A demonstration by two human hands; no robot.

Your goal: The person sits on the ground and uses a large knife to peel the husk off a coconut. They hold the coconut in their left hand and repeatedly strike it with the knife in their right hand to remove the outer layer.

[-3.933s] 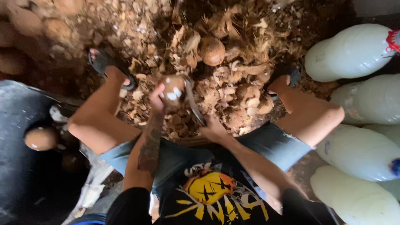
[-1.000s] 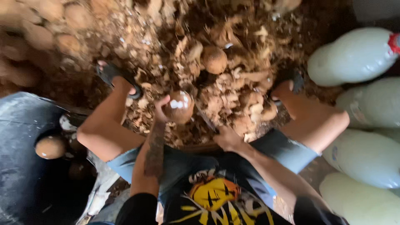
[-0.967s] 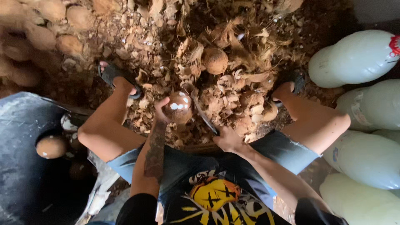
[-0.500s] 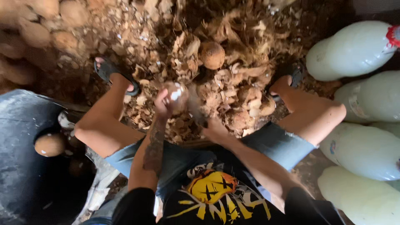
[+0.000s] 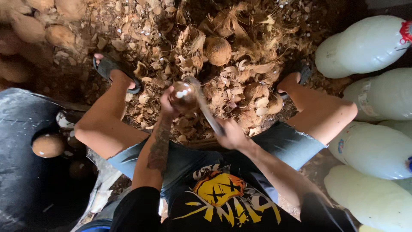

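I sit over a heap of brown coconut husk scraps (image 5: 240,86). My left hand (image 5: 168,103) grips a husked brown coconut (image 5: 184,95) with white nicks on it, held up between my knees. My right hand (image 5: 231,134) holds a long knife (image 5: 206,109) by its handle; the blade slants up to the left and lies against the coconut's right side. A second brown coconut (image 5: 217,50) rests in the husk pile farther out.
My sandalled feet (image 5: 112,73) are planted on either side of the pile. A dark tub (image 5: 25,172) at left holds a peeled coconut (image 5: 48,145). Several large white plastic jugs (image 5: 365,47) lie at right. More unhusked coconuts (image 5: 25,25) are stacked top left.
The knife has swung back against the coconut after a blurred stroke half a second ago. My left hand has turned the coconut slightly and kept it in place.
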